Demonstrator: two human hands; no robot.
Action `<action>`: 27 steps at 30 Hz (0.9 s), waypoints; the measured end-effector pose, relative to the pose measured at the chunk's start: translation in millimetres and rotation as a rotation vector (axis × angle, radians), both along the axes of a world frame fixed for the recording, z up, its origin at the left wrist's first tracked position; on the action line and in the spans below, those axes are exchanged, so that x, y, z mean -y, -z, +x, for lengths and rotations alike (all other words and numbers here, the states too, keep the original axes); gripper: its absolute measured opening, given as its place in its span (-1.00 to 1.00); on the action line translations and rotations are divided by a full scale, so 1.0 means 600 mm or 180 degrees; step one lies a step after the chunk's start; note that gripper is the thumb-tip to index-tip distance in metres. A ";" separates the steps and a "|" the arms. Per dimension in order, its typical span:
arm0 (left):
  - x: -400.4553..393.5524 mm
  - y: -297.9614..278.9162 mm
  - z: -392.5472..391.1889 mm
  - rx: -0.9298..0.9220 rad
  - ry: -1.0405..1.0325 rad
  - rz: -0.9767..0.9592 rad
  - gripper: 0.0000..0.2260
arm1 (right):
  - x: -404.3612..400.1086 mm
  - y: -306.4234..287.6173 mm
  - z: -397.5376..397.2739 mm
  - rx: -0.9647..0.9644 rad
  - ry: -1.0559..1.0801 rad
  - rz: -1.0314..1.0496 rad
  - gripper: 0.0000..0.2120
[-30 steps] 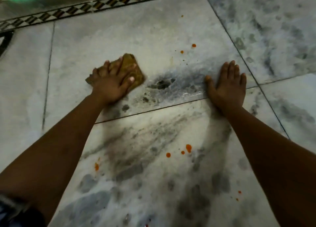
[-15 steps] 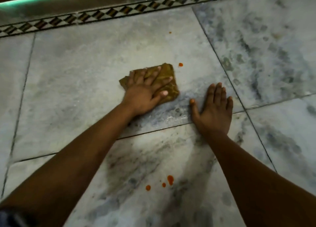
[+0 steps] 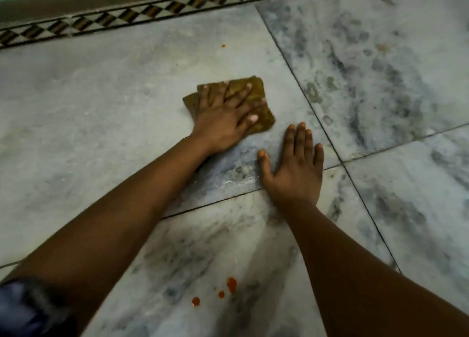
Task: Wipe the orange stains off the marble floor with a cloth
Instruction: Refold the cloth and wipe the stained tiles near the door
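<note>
Left hand [image 3: 223, 118]: flat, pressing cloth [image 3: 258, 100]. Right hand [image 3: 294, 166]: flat on floor [image 3: 101, 95], at cloth's 5 o'clock. 3 orange stains [image 3: 231, 284]: at 6 o'clock.

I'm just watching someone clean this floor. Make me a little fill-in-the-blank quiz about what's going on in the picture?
1. The left hand presses flat on a brown ____.
2. The right hand rests flat on the bare marble floor and holds ____.
3. Between the two forearms, near the bottom of the picture, lie ____ orange drops.
4. One small orange spot lies near the patterned ____ at the top.

Missing words: cloth; nothing; three; border
</note>
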State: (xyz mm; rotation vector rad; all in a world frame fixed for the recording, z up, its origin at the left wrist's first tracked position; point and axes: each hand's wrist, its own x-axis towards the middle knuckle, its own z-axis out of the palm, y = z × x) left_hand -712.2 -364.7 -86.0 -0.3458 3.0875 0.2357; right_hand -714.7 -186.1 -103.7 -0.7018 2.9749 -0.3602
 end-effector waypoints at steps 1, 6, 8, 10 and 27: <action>0.008 0.000 0.018 -0.0033 0.0121 -0.0013 -0.56 | -0.001 0.000 0.000 0.0007 0.0005 -0.0020 -0.24; 0.104 -0.001 -0.034 0.0138 -0.0665 -0.0002 -0.56 | -0.002 0.000 0.000 0.0025 0.0032 -0.0037 -0.25; 0.105 -0.008 -0.086 0.0227 -0.1011 0.0172 -0.55 | -0.001 0.000 0.001 0.0023 0.0024 -0.0032 -0.25; 0.068 -0.009 -0.106 0.0274 -0.0852 0.0173 -0.53 | -0.001 0.001 0.001 0.0014 0.0026 -0.0055 -0.24; 0.152 -0.022 -0.201 0.0398 -0.0948 0.0340 -0.43 | 0.002 -0.002 0.003 0.0033 0.0067 -0.0146 -0.25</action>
